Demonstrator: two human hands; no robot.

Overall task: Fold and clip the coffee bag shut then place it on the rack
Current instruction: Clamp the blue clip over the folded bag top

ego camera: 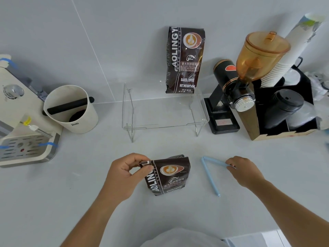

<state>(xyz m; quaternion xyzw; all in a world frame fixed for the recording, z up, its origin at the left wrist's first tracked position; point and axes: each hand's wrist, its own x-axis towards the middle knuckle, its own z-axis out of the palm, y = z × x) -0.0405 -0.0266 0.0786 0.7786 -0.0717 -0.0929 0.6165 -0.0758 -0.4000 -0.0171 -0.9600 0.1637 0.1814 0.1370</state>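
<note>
The coffee bag (168, 175) is pinched at its top corner by the left hand (122, 175). One arm of the open blue clip (211, 173) is gripped by the right hand (244, 171). A second bag (185, 59) is standing on the clear rack (163, 111).

a coffee-making corner on a pale counter, shown by an espresso machine (26, 125), a knock box (71, 109), a bean grinder (240, 90), stacked paper cups (284, 59) and coffee bags (185, 59).

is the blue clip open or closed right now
Open. The blue clip lies on the counter with its two arms spread in a V, joined only at the hinge; the right hand touches one arm's end.
</note>
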